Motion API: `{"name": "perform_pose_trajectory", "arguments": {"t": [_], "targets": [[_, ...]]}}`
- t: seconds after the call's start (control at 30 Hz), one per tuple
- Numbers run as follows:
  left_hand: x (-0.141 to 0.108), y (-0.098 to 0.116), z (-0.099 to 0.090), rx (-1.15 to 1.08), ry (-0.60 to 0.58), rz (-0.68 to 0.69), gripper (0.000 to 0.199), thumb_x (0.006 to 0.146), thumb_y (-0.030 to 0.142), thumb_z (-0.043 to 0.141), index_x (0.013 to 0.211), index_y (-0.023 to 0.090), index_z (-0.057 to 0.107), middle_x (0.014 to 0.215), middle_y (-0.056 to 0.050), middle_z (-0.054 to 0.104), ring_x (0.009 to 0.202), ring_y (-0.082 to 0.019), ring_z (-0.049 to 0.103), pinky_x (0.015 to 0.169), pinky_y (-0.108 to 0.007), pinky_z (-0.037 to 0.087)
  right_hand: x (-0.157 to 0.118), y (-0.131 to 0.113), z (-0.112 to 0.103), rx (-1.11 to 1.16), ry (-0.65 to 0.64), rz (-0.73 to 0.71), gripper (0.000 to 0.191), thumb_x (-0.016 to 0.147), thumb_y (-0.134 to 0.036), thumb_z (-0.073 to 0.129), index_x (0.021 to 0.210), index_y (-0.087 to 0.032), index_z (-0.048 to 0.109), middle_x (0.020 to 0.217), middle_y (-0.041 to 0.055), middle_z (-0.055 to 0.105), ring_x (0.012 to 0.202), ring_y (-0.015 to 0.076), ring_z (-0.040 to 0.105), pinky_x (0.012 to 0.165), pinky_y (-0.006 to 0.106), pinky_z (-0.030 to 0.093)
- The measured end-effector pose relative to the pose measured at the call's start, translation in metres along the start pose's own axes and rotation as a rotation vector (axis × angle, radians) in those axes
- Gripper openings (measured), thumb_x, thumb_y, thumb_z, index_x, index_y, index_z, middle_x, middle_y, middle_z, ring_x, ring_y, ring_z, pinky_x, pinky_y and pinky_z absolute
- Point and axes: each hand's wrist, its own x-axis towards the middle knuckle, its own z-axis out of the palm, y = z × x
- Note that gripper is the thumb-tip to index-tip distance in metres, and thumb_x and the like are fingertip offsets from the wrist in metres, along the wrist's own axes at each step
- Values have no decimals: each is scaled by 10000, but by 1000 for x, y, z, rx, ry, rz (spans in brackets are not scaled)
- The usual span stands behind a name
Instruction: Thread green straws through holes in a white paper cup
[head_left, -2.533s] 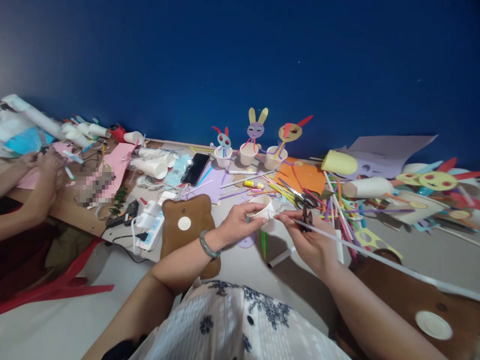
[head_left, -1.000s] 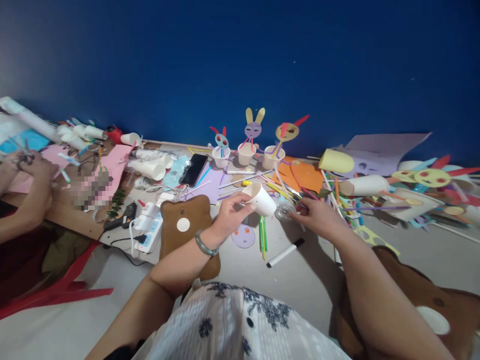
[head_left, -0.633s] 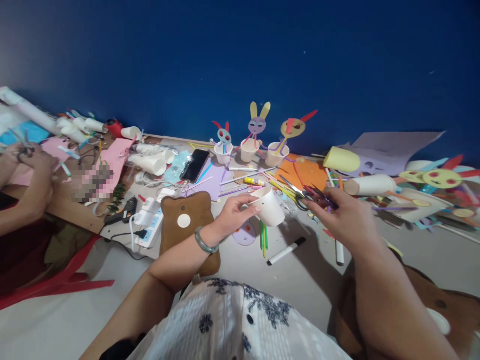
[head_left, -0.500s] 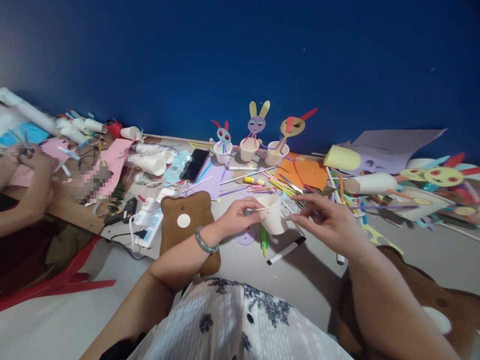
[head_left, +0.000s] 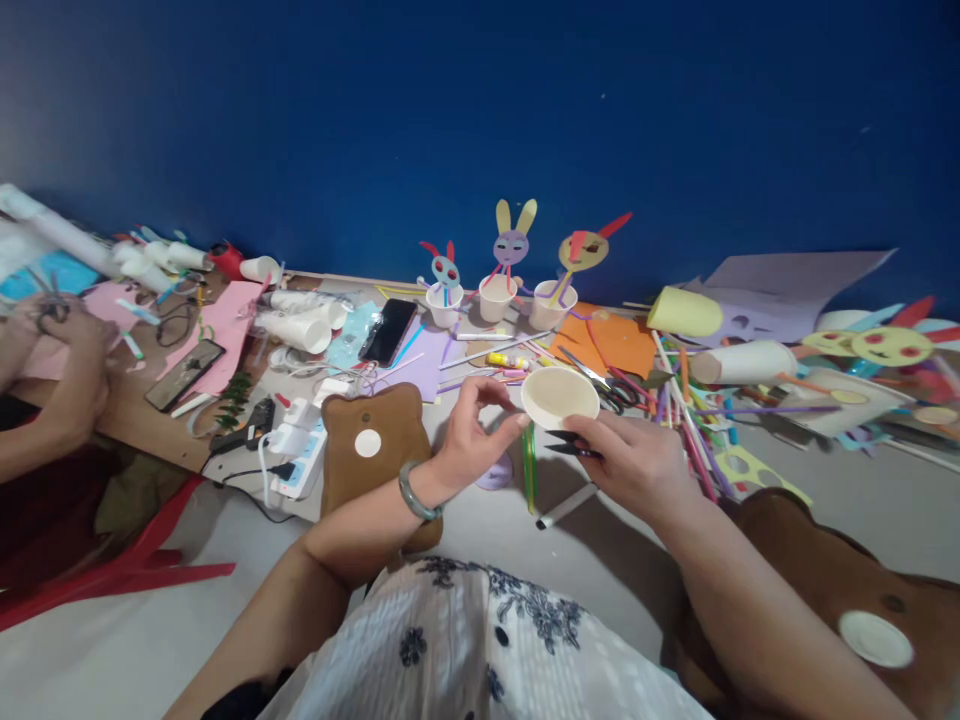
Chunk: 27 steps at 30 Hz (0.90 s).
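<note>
Head camera shows, from the left, another person's hands [head_left: 64, 325], then a phone [head_left: 388, 332] and a brown mat [head_left: 375, 455]. The left hand [head_left: 480, 445] curves open, thumb and fingers apart, just beside the paper cup [head_left: 561, 397], mouth up. The right hand [head_left: 641, 462] pinches the cup's near rim, dark pointed blades [head_left: 571, 450] jutting from its grip.

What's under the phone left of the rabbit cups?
Light-blue sheet shows along the left edge of the phone, purple paper at its lower right. Whatever's directly beneath is covered; can't tell how far either extends.
</note>
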Motion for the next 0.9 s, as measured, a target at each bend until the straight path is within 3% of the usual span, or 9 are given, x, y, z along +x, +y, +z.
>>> {"name": "perform_pose_trajectory", "arguments": {"t": [0.07,0.13,0.27,0.4,0.6,0.73,0.8,0.9], "targets": [[-1,-2,3,-85,-67,-159,402,819,524,761,913,165,607,860,-16,627,810,-139,583,825,-292,484,1,-5,1,-145,75,-160,185,874,-61,556,888,-196,682,653,5,649,543,137,522,554,283,340],[-1,-2,5,-166,-156,-304,459,811,591,738,825,146,626,788,-14,629,771,-135,573,801,-290,473,3,-9,1,-223,99,-245,158,885,-61,569,916,-172,677,658,15,648,550,147,516,563,298,347],[-1,-1,8,-326,-159,-472,462,734,549,814,874,123,707,830,-46,711,790,-149,619,801,-288,474,4,-11,3,-239,85,-243,148,884,-68,579,967,-158,663,709,27,682,577,164,551,581,309,377],[-1,0,9,-373,-113,-538,384,692,437,857,869,118,737,802,-45,735,747,-132,633,757,-259,471,2,-10,8,-162,101,-163,208,848,-55,560,1002,-164,647,804,43,737,600,165,613,571,296,405],[-1,3,6,-295,-92,-554,298,744,373,797,851,106,721,748,-25,697,613,-84,549,594,-220,408,1,-12,14,-18,86,-93,168,889,-134,558,1026,-177,644,841,63,771,602,174,676,542,280,443],[-2,0,6,-268,-115,-555,368,762,453,794,857,117,679,745,-14,658,592,-80,523,562,-221,401,0,-12,16,31,70,-63,173,895,-155,551,1023,-187,662,827,63,779,608,185,701,540,280,466],[-2,-2,5,-258,-132,-476,408,770,495,797,890,135,645,787,-17,653,666,-99,569,645,-242,465,-2,-10,17,108,70,-11,209,871,-137,562,1039,-195,672,855,66,787,658,195,723,570,278,490],[0,-2,1,-113,-38,-159,464,781,474,812,1053,174,584,1012,-62,665,917,-160,644,868,-323,525,-1,-9,14,305,43,171,186,875,-169,598,1037,-201,683,875,63,785,702,193,727,610,273,506]]}}
